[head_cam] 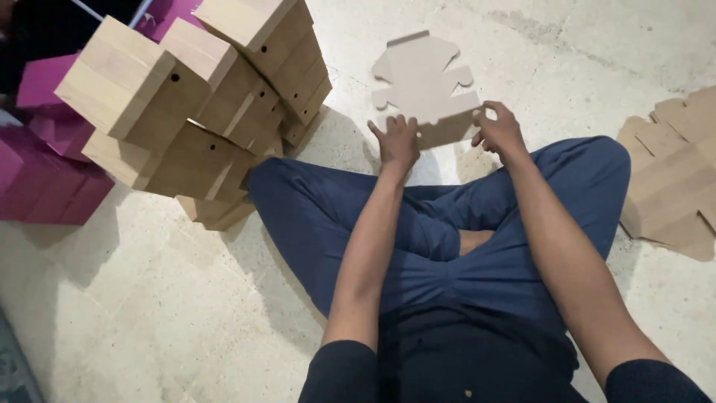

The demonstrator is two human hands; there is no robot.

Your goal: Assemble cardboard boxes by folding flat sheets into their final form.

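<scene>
While left hand (397, 142) presses flat, right hand (498, 130) pinches cardboard blank (425, 82) edge.

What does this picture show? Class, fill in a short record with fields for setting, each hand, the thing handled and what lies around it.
Setting: person sitting cross-legged on a pale concrete floor
Left hand: pressing flat on the near edge of the cardboard blank
Right hand: gripping the blank's right near corner
Cardboard blank: die-cut, unfolded, lying on the floor before the knees
Left side: stack of folded brown cardboard boxes, magenta boxes behind them
Right side: pile of flat cardboard sheets
</scene>
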